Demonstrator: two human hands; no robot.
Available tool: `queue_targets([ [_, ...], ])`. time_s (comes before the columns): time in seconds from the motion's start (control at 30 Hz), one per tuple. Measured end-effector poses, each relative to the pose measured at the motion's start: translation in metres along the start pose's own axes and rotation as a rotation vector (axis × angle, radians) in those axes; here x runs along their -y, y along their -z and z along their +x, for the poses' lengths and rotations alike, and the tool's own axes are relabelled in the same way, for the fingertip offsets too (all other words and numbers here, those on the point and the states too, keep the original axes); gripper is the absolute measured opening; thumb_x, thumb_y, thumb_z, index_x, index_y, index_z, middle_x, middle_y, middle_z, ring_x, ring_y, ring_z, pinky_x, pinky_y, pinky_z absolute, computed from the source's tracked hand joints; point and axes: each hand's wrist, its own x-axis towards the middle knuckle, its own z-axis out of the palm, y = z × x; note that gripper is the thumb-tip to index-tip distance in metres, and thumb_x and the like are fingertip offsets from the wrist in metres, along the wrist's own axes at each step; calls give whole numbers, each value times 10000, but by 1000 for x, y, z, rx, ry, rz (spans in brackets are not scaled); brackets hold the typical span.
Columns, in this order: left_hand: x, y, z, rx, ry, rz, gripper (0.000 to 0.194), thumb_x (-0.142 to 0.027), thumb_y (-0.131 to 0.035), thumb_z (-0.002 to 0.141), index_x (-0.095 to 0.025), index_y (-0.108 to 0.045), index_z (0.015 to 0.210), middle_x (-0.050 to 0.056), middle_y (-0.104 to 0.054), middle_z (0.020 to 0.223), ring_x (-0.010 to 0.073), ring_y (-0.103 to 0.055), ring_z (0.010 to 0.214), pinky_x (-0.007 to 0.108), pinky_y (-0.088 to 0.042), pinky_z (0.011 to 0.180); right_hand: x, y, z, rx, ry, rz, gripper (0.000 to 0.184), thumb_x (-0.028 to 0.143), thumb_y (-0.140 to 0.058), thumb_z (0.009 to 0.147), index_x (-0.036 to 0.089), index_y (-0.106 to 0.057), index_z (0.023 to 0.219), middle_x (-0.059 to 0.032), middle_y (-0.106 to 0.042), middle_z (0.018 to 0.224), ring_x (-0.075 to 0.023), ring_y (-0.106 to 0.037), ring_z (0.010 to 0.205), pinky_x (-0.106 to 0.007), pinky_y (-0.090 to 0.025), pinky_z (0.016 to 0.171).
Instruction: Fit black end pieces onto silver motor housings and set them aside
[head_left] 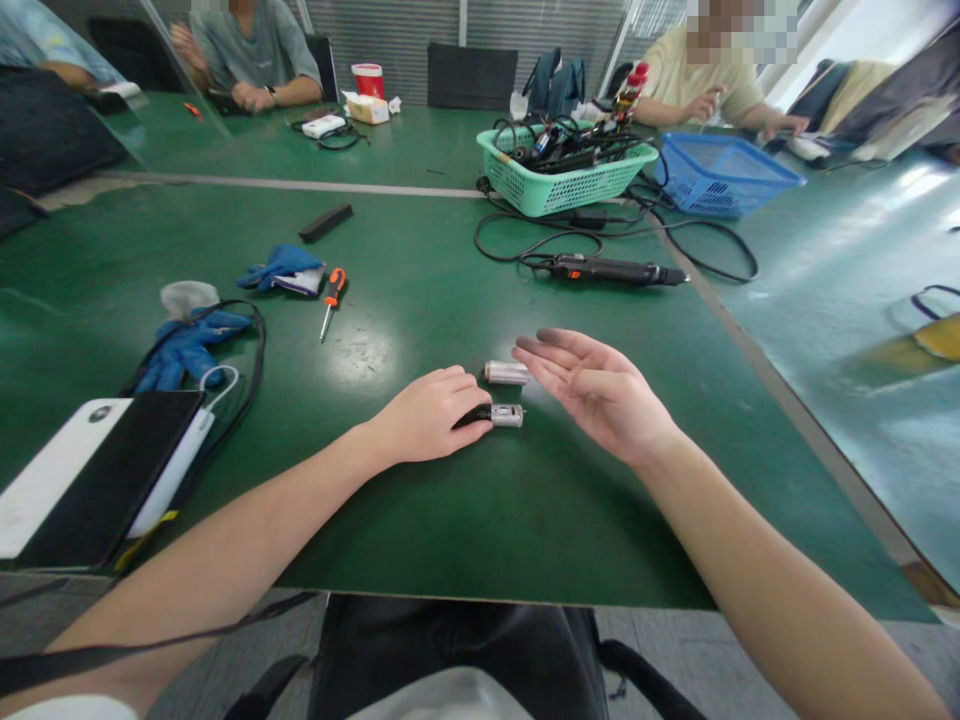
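Observation:
My left hand (431, 415) is wrapped around a black cylindrical part with a silver, motor-like end (508, 415). A thin pin sticks out of that end toward the right, and the rest is hidden under my fingers. Just behind it a loose silver cylinder (505, 373) lies on the green table. My right hand (600, 395) is held palm up to the right of both pieces, fingers stretched out and holding nothing. Dark smudges mark its fingertips, which come close to the silver cylinder's right end; whether they touch it I cannot tell.
A black electric screwdriver (611, 271) with its cord lies beyond my right hand. Behind stand a green basket (566, 190) of tools and a blue basket (697, 190). Left are an orange-handled screwdriver (334, 295), blue gloves (184, 345) and a phone (105, 470). People sit across the table.

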Motion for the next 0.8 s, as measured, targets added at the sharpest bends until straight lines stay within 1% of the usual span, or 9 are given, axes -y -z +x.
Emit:
queue_targets([
  [0.13,0,0,0,2,6,-3,265,-377,-544,1007,-158,-674,1080,71,-650,940,226,-572,941,372,-481,887,1,0,0,21,3,-20,508,60,-724,682,191,-665,1169,-124,-707,1301,-314,-593,1330,-546,-330,1252],
  [0.3,0,0,-1,7,9,3,284,-390,-537,1011,-152,-673,1085,73,-645,942,224,-568,932,373,-483,882,3,-5,-1,-11,-14,-45,492,112,-821,708,208,-655,1160,-113,-701,1318,-290,-589,1337,-497,-371,1235],
  [0.43,0,0,0,2,4,1,285,-385,-529,1015,-149,-673,1086,75,-644,943,224,-565,929,373,-484,874,2,-5,-2,-11,-46,-59,512,124,-846,724,209,-645,1187,-115,-696,1329,-282,-609,1314,-478,-414,1208],
  [0.57,0,0,0,-6,-4,5,287,-388,-522,1019,-152,-669,1091,78,-646,957,223,-565,930,377,-483,880,1,-1,-1,20,-62,-53,401,194,-809,802,198,-669,1178,-120,-717,1288,-286,-636,1280,-489,-433,1193],
  [0.67,0,0,0,-1,-6,8,283,-385,-520,1022,-148,-660,1087,75,-641,952,222,-563,933,371,-479,882,1,1,-1,44,-53,-47,367,208,-810,803,205,-698,1153,-106,-728,1271,-281,-639,1277,-477,-447,1184],
  [0.73,0,1,0,1,-1,12,279,-386,-516,1023,-151,-659,1075,72,-637,941,221,-562,926,367,-477,872,1,0,-1,60,-42,-75,337,235,-815,815,214,-719,1137,-97,-732,1267,-277,-659,1249,-465,-496,1143],
  [0.8,0,1,0,6,0,13,277,-387,-513,1023,-157,-660,1063,72,-635,932,218,-561,911,362,-476,852,1,-1,-2,73,-27,-126,263,277,-804,847,208,-750,1095,-99,-747,1233,-271,-702,1176,-433,-573,1053],
])
